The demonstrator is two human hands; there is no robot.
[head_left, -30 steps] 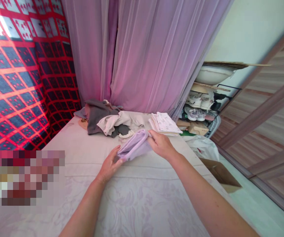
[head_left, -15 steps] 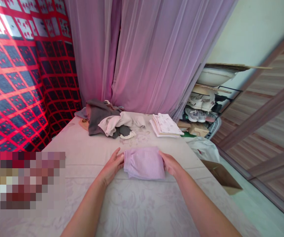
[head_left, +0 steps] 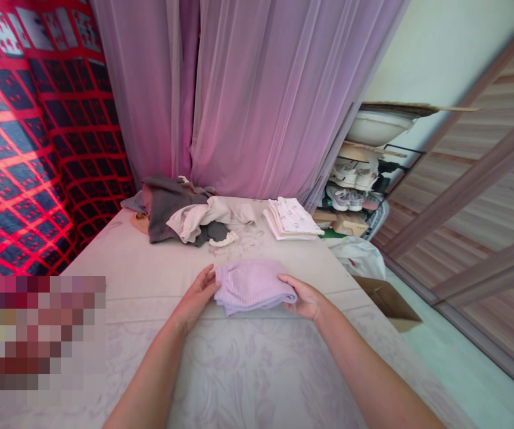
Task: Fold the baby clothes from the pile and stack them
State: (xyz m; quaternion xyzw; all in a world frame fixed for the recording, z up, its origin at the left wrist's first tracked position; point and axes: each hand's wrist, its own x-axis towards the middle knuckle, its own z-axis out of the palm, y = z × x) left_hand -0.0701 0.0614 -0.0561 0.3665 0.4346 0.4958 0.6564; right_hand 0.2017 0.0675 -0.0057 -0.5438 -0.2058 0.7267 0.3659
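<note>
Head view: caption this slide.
Left hand and right hand touch a folded lilac garment on a bed; folded white clothes lie behind.

A folded lilac ribbed garment (head_left: pixel 252 287) lies flat on the mattress (head_left: pixel 257 375).

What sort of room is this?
Probably a home bedroom: a bed with a folded lilac garment and piled clothes on it, sheer mauve curtains, and a shoe rack holding sneakers.
</note>
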